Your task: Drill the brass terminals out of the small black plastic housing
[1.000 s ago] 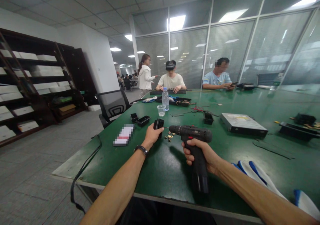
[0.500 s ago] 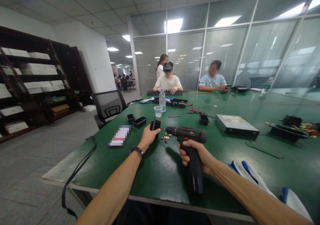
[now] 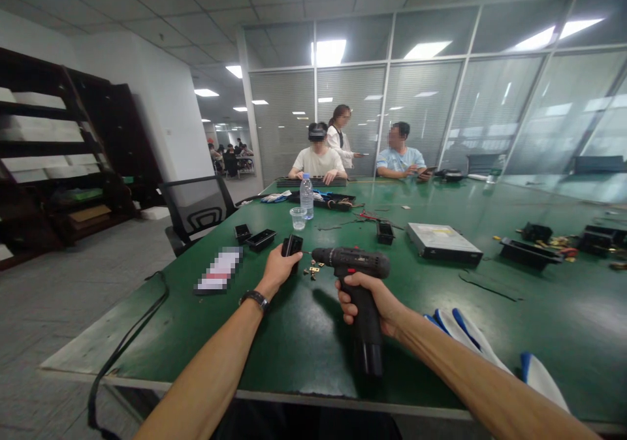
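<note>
My right hand (image 3: 365, 299) is wrapped round the grip of a black cordless drill (image 3: 365, 262), its chuck pointing left. My left hand (image 3: 281, 269) holds a small black plastic housing (image 3: 292, 247) upright, fingers closed about it. The drill's thin bit runs to the right side of the housing; whether it sits in a screw there I cannot tell. Just below the chuck, several small brass-coloured metal pieces (image 3: 312, 271) lie on the green table (image 3: 284, 342). Left of the housing are two more black plastic housings, one a shallow tray (image 3: 261, 239) and one smaller (image 3: 241, 232).
A plastic cup (image 3: 298, 218) and a water bottle (image 3: 306, 197) stand beyond my hands. To the right lie an optical drive (image 3: 444, 243), a black tray (image 3: 530, 254) and white-blue gloves (image 3: 470, 335). A phone (image 3: 219, 270) lies left. Other people sit and stand across the table.
The view has turned slightly to the right, so the table things sit further left. A standing person across the table has moved right. Both my hands keep their holds.
</note>
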A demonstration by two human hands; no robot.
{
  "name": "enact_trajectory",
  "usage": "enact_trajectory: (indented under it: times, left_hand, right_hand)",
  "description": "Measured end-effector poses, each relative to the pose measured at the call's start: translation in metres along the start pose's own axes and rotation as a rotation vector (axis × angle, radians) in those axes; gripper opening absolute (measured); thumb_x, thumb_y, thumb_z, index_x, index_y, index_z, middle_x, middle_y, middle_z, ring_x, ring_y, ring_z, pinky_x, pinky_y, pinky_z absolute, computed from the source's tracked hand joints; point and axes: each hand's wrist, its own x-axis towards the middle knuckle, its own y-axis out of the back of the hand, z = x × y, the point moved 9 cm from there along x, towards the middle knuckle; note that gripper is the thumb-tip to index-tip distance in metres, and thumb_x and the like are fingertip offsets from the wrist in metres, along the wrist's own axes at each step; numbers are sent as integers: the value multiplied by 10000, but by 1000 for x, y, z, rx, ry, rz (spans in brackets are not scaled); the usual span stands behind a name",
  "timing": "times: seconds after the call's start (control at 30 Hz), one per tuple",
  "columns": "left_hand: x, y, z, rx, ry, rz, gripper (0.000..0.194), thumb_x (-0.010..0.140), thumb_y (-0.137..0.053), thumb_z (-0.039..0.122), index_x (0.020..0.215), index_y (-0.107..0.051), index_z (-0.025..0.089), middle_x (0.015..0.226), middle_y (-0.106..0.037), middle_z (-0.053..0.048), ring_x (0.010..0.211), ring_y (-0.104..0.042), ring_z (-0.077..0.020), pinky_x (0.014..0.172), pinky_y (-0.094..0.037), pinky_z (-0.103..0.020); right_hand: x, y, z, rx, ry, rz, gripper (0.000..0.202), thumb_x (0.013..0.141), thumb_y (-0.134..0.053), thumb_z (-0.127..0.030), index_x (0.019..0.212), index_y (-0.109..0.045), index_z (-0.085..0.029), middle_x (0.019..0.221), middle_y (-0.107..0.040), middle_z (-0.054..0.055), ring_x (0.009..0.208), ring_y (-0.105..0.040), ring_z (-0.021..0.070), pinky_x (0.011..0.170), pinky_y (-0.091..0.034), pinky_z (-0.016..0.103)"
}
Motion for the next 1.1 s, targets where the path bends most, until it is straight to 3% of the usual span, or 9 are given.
enact_trajectory:
  times: [1.1]
  left_hand:
    - [0, 1, 0, 0, 16, 7, 471, 625, -766, 435, 972, -687, 126, 850, -699, -69, 749, -613, -193, 723, -467, -300]
  right_hand:
    - [0, -3, -1, 9, -3, -3, 188, 798, -581, -300, 892, -583, -137, 647, -522, -15, 499, -468, 103, 542, -450, 275]
